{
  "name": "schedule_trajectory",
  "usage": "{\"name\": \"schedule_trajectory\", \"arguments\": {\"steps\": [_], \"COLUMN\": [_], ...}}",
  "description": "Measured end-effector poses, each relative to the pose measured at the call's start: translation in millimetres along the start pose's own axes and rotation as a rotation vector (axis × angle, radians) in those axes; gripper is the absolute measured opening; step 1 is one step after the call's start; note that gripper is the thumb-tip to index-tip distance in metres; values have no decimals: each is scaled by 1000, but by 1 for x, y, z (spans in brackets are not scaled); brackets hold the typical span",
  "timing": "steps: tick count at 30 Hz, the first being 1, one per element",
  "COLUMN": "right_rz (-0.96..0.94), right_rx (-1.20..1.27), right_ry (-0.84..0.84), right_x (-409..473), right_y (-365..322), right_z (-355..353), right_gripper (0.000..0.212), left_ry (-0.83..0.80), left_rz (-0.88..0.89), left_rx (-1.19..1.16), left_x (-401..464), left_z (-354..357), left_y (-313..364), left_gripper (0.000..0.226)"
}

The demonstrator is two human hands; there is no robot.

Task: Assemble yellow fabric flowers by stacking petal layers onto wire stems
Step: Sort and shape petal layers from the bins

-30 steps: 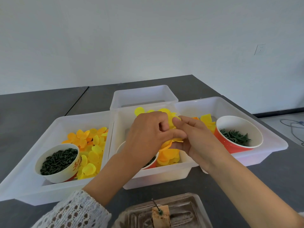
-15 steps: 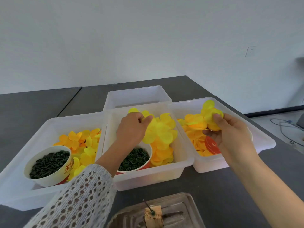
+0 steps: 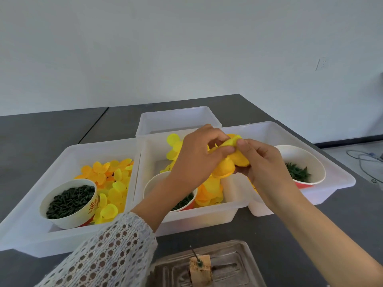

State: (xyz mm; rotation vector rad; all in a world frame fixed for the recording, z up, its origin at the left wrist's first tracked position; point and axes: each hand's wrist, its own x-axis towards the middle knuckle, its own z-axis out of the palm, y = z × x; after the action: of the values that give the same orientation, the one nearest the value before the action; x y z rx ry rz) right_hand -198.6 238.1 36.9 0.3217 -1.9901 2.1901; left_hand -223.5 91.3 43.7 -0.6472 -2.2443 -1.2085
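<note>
Fingers of both hands, left (image 3: pixel 194 160) and right (image 3: pixel 263 164), pinched yellow petals (image 3: pixel 230 162) above the middle tray (image 3: pixel 199 216). White trays sat on a dark grey table (image 3: pixel 37 141) before a pale wall (image 3: pixel 186 48).

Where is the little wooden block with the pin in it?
The wooden block sits at the bottom middle of the head view, on the clear tray, nearer the person than the white bins.

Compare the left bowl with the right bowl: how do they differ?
The left bowl is nearly full of dark green pieces; the right bowl holds only a few. The left bowl sits among yellow petals; none show beside the right bowl. Both stand in white trays.
</note>
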Motion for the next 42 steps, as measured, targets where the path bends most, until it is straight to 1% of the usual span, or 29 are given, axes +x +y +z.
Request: {"name": "schedule_trajectory", "arguments": {"steps": [1, 3, 5, 6, 7, 8, 9, 10, 12, 13, 14, 16, 18, 19, 21, 23, 25, 26, 27, 28, 30, 32, 35, 36, 38, 42], "right_rz": [-8, -8, 2, -5, -30, -70, -111, -139, -157, -152, -138, -57, 114, 220, 396, 468, 525, 526, 464, 425, 315, 227, 108, 96, 128, 194], "right_rx": [-1, -6, -14, -10, 0, 23, 53, 78, 66, 52, 45, 76, 93, 70, -51, -191, -312, -370, -436, -441, -468, -530, -602, -624, -653, -874], "right_ry": [34, 138, 277, 355, 424, 471, 486, 473, 409, 368, 323, 196, 60, -9, -176, -342, -400, -341, -277, -221, -164, -128, -41, -12, -1, -21], "right_x": [0, 0, 1, 2, 4, 6, 10, 15, 28, 36, 47, 68, 90, 97, 108, 112, 112, 113, 113, 113, 112, 107, 104, 102, 93, 75], "right_y": [0, 0, -2, -5, -9, -14, -20, -25, -31, -32, -32, -31, -22, -16, -3, 10, 21, 26, 28, 27, 19, 3, -20, -26, -34, -34], "right_z": [0, -2, -11, -17, -22, -27, -29, -28, -14, -2, 13, 47, 83, 98, 120, 133, 138, 138, 135, 129, 105, 69, 3, -21, -66, -128], "right_gripper": [30, 30, 28, 26, 24, 23, 23, 23, 27, 28, 28, 29, 27, 27, 28, 35, 38, 38, 37, 37, 34, 28, 19, 16, 19, 22], "left_ry": [22, 105, 225, 258, 250, 192, 92, -25, -230, -280, -292, -233, -127, -79, -1, 53, 73, 56, 18, -38, -158, -203, -244, -262, -272, -242], "left_rz": [-59, -178, -288, -344, -405, -469, -525, -565, -604, -605, -604, -639, -716, -746, -760, -763, -771, -771, -773, -780, -756, -708, -698, -702, -705, -666], "left_rx": [-40, -106, -114, -101, -98, -115, -119, -87, 3, 26, 42, 21, -43, -36, 32, 89, 139, 156, 156, 157, 229, 307, 339, 353, 361, 338], "left_x": [0, 4, 9, 11, 11, 10, 8, 6, 1, 1, 2, 8, 9, 7, -2, -13, -20, -20, -20, -18, -14, -8, 0, 2, 4, 9], "left_z": [0, -3, -12, -18, -23, -26, -26, -24, -17, -16, -18, -32, -55, -70, -97, -119, -132, -135, -134, -131, -118, -104, -89, -87, -86, -81], "left_y": [-1, -4, -13, -21, -28, -35, -42, -46, -51, -51, -51, -52, -56, -59, -68, -75, -82, -85, -88, -91, -95, -97, -94, -93, -89, -72], "left_gripper": [5, 13, 18, 19, 20, 19, 18, 18, 26, 30, 33, 33, 31, 29, 22, 24, 30, 30, 28, 25, 23, 23, 24, 25, 26, 25]}}
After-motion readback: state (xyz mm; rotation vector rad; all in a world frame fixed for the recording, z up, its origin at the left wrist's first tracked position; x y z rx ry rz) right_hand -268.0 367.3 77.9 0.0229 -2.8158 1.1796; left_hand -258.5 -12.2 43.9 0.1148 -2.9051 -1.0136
